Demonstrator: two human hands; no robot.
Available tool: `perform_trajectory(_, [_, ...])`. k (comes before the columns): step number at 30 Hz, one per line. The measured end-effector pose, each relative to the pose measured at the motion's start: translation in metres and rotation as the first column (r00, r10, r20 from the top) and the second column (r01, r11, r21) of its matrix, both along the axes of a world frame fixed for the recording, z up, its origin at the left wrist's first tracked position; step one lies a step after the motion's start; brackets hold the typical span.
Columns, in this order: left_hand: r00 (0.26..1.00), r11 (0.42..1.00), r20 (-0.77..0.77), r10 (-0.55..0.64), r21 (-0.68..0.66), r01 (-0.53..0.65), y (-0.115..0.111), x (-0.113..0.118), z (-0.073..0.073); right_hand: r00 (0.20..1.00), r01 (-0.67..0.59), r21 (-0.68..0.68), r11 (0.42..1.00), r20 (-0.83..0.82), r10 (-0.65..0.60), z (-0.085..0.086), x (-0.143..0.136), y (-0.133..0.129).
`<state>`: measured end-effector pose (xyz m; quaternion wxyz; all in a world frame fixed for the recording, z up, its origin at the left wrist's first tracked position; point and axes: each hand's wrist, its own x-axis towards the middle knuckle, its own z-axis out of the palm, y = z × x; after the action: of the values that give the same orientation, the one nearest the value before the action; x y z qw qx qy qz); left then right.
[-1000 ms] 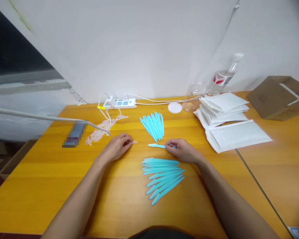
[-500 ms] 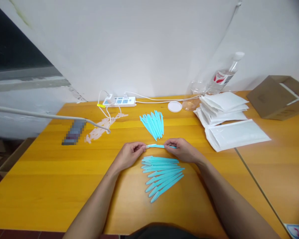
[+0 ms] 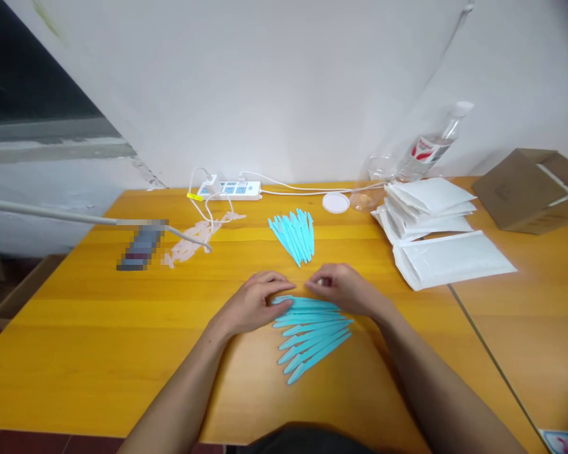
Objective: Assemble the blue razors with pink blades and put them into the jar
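Note:
Several turquoise sticks with clear covers lie fanned out in a near group (image 3: 312, 331) in front of me. Beyond my hands a second fan of turquoise sticks (image 3: 296, 236) rests on the table. My left hand (image 3: 258, 302) is open, its thumb over the top left end of the near fan and its fingers apart. Just above the right part of that fan is my right hand (image 3: 341, 287), its fingers curled together around something small and pale that I cannot make out.
Pale pink pieces (image 3: 189, 243) lie under a cable at the left, beside a blurred phone (image 3: 142, 249). A power strip (image 3: 236, 190), round white lid (image 3: 336, 202), clear container (image 3: 372, 183), bottle (image 3: 426, 151), white padded envelopes (image 3: 454, 258) and cardboard box (image 3: 530, 189) stand farther back.
The turquoise stick held between both hands has left them and the near fan has one at its top edge under my left thumb. My left hand has opened and come closer.

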<state>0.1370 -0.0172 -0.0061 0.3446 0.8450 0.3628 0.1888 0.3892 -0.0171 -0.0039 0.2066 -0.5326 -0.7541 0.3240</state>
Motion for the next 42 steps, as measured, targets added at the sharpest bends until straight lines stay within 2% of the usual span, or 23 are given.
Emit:
perform_trajectory(1, [1.000,0.999,-0.017,-0.021,0.034,0.022,-0.001,0.005,0.000,0.993,0.110,0.003,0.994,0.032,-0.110,0.000,0.001,0.010])
perform_trajectory(3, [0.996,0.995,-0.066,-0.065,0.074,0.070,-0.004,0.014,0.000,0.938,0.328,0.059,0.943,0.099,-0.333,-0.003,0.001,0.035])
perform_trajectory(5, [0.991,0.993,-0.094,-0.092,0.071,0.098,-0.006,0.018,0.002,0.868,0.451,0.131,0.883,0.165,-0.468,-0.006,-0.002,0.063])
perform_trajectory(6, [0.991,0.992,-0.089,-0.101,0.062,0.106,-0.006,0.019,0.002,0.836,0.491,0.137,0.860,0.206,-0.509,-0.008,-0.004,0.076])
perform_trajectory(8, [0.995,0.994,-0.046,-0.087,0.057,0.089,-0.004,0.014,0.002,0.804,0.507,0.109,0.855,0.296,-0.515,-0.011,-0.007,0.097])
perform_trajectory(11, [0.999,0.995,0.006,0.054,0.087,-0.054,0.009,-0.009,0.001,0.790,0.507,0.058,0.860,0.369,-0.490,-0.012,-0.006,0.113])
perform_trajectory(13, [0.978,0.972,-0.019,0.208,0.121,-0.204,0.025,-0.034,-0.001,0.781,0.517,0.046,0.855,0.383,-0.493,-0.011,-0.001,0.115])
perform_trajectory(15, [0.912,0.904,-0.094,0.399,0.206,-0.374,0.044,-0.064,-0.003,0.757,0.550,0.035,0.835,0.400,-0.516,-0.009,0.007,0.114])
perform_trajectory(18, [0.697,0.739,-0.281,0.660,0.413,-0.533,0.072,-0.104,-0.006,0.746,0.588,0.000,0.809,0.386,-0.543,-0.006,0.018,0.108])
perform_trajectory(20, [0.555,0.675,-0.387,0.736,0.489,-0.553,0.084,-0.118,-0.007,0.767,0.592,-0.016,0.806,0.320,-0.557,-0.006,0.025,0.102])
perform_trajectory(22, [0.477,0.668,-0.469,0.744,0.519,-0.533,0.090,-0.121,-0.005,0.788,0.591,-0.003,0.806,0.212,-0.577,-0.006,0.031,0.092])
perform_trajectory(24, [0.447,0.689,-0.525,0.725,0.534,-0.490,0.090,-0.114,-0.001,0.821,0.571,-0.030,0.820,0.052,-0.569,-0.008,0.035,0.078])
perform_trajectory(27, [0.421,0.716,-0.581,0.696,0.517,-0.470,0.087,-0.101,0.007,0.837,0.429,-0.229,0.874,-0.263,-0.479,-0.009,0.036,0.052])
perform_trajectory(30, [0.407,0.756,-0.652,0.640,0.439,-0.485,0.086,-0.092,0.014,0.823,0.220,-0.383,0.897,-0.421,-0.381,-0.009,0.031,0.028])
perform_trajectory(32, [0.460,0.797,-0.672,0.580,0.353,-0.489,0.084,-0.088,0.016,0.846,0.127,-0.426,0.896,-0.425,-0.322,-0.010,0.026,0.017])
perform_trajectory(34, [0.608,0.832,-0.596,0.525,0.208,-0.515,0.079,-0.082,0.018,0.865,0.071,-0.438,0.896,-0.420,-0.274,-0.011,0.021,0.009])
perform_trajectory(36, [0.792,0.840,-0.371,0.485,-0.053,-0.539,0.067,-0.070,0.017,0.879,0.044,-0.429,0.902,-0.413,-0.239,-0.012,0.016,0.005])
perform_trajectory(37, [0.850,0.827,-0.216,0.481,-0.211,-0.521,0.059,-0.061,0.017,0.889,0.042,-0.422,0.906,-0.397,-0.226,-0.012,0.013,0.004])
perform_trajectory(38, [0.868,0.799,-0.062,0.493,-0.362,-0.479,0.050,-0.051,0.015,0.901,0.046,-0.413,0.909,-0.375,-0.216,-0.013,0.011,0.002])
perform_trajectory(39, [0.854,0.764,0.071,0.516,-0.489,-0.421,0.041,-0.040,0.014,0.912,0.054,-0.398,0.916,-0.353,-0.207,-0.013,0.009,0.001])
perform_trajectory(40, [0.816,0.725,0.169,0.553,-0.579,-0.372,0.033,-0.029,0.012,0.922,0.061,-0.375,0.925,-0.334,-0.196,-0.012,0.008,0.000])
perform_trajectory(42, [0.720,0.661,0.272,0.639,-0.673,-0.332,0.019,-0.011,0.006,0.932,0.068,-0.316,0.946,-0.318,-0.173,-0.013,0.005,-0.001])
